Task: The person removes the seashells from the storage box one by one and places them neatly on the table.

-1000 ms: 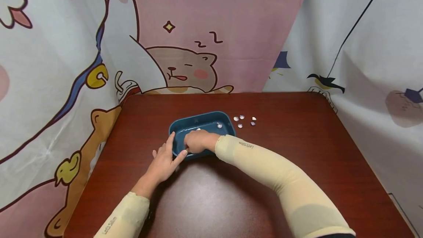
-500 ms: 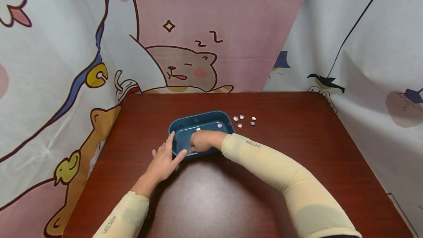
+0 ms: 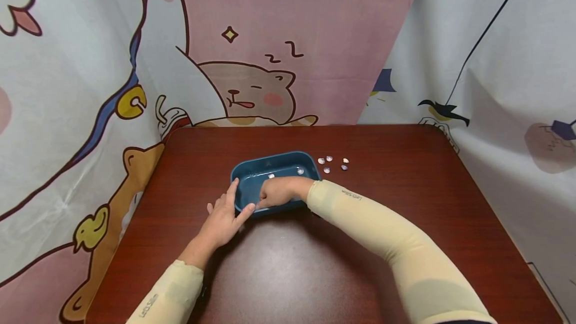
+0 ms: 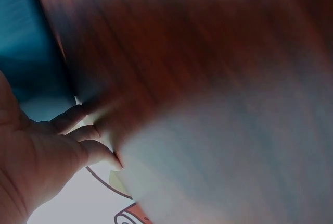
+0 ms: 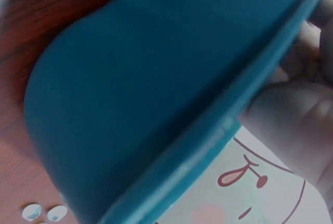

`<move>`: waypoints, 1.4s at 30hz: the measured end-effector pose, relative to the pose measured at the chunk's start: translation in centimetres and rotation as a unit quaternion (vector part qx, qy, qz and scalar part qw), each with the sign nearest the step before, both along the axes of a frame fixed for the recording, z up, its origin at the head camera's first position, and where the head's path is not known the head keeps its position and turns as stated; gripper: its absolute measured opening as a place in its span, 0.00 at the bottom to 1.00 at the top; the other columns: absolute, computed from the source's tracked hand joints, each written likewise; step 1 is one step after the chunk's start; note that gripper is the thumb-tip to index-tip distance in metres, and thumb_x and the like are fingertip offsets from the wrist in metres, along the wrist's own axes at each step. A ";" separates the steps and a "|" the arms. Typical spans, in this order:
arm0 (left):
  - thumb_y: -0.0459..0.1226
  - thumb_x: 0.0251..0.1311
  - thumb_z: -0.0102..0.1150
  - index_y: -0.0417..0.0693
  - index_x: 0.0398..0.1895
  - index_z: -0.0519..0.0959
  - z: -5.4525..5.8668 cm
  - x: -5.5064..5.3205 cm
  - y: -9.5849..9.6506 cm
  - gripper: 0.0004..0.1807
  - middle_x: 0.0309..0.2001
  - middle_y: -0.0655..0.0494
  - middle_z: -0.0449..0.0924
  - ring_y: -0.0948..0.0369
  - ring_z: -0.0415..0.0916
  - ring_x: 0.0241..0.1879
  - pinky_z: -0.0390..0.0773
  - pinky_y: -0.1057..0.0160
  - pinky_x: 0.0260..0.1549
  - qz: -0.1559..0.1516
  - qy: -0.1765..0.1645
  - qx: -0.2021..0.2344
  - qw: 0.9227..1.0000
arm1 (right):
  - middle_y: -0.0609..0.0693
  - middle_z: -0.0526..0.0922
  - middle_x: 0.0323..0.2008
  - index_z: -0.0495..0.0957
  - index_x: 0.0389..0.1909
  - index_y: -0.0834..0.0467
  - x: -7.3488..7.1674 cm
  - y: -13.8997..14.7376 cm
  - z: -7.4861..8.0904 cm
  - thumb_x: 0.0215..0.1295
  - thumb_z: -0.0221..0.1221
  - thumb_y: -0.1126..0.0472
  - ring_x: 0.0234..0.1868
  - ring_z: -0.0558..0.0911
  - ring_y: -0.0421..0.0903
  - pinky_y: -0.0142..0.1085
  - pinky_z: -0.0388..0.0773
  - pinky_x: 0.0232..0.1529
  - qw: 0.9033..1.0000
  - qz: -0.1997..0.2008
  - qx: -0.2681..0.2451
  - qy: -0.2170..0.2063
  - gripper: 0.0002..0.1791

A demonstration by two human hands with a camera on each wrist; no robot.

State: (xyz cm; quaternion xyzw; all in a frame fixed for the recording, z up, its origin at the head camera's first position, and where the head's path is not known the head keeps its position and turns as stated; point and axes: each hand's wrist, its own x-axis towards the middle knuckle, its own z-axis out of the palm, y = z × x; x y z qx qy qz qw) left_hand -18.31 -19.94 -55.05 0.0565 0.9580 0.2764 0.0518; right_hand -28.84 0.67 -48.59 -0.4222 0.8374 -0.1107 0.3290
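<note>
A teal plastic basin [image 3: 270,161] stands on the table. Two small pale shells, a middle shell [image 3: 271,176] and a right-hand shell [image 3: 300,170], lie inside. My left hand [image 3: 221,221] has its fingers spread at the near left corner, index fingertip at the left rim and thumb at the front rim. In the left wrist view, the left fingers [image 4: 67,120] stretch out beside the basin's wall. My right hand [image 3: 279,191] reaches over the front rim into the basin with curled fingers pointing down. Its fingertips are mostly hidden; I cannot tell whether they hold something.
Several small whitish-purple shells [image 3: 327,170] are scattered on the reddish-brown wooden table [image 3: 396,199], right of the basin. A cartoon-printed cloth [image 3: 324,54] hangs behind the table and along its sides.
My right hand has shifted right inside the basin, away from the left thumb. The left hand stays in place at the corner.
</note>
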 end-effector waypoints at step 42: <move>0.66 0.75 0.50 0.55 0.89 0.38 -0.1 0.0 0.0 0.53 0.80 0.32 0.62 0.33 0.64 0.76 0.45 0.17 0.73 0.007 -0.007 -0.001 1.000 | 0.47 0.89 0.45 0.86 0.51 0.54 -0.7 2.1 0.2 0.80 0.60 0.60 0.42 0.85 0.43 0.42 0.86 0.51 0.980 -0.089 -0.060 0.166 0.07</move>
